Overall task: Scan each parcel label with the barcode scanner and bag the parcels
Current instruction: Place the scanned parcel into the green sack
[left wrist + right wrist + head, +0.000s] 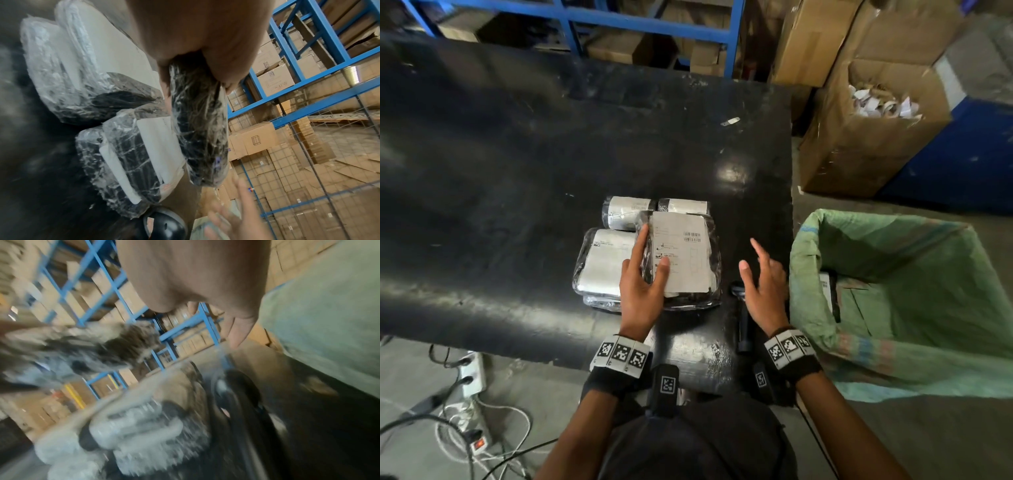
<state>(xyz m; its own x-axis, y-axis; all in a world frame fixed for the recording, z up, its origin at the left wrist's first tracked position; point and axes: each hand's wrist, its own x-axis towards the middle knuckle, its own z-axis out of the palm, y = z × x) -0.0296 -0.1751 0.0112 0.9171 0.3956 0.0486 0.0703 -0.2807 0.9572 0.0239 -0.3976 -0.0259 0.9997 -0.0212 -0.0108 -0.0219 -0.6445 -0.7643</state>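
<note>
My left hand point(642, 277) grips a plastic-wrapped parcel point(683, 253) by its left edge, thumb on the white barcode label, and holds it above the pile. In the left wrist view this parcel point(197, 126) hangs from my left hand point(195, 40). My right hand point(763, 277) hovers open, fingers spread, over the black barcode scanner point(742, 318), which lies on the table and shows as a dark scanner point(166, 225) at the wrist view's bottom. Other wrapped parcels point(606, 263) lie under and behind the held one. An open green bag point(804, 260) at the right holds one parcel point(828, 291).
The black table point(517, 154) stretches far to the left. A cardboard box of paper scraps point(876, 120) stands behind the bag. Blue racking point(619, 20) with cartons lines the back. Power strips and cables point(469, 394) lie on the floor at the lower left.
</note>
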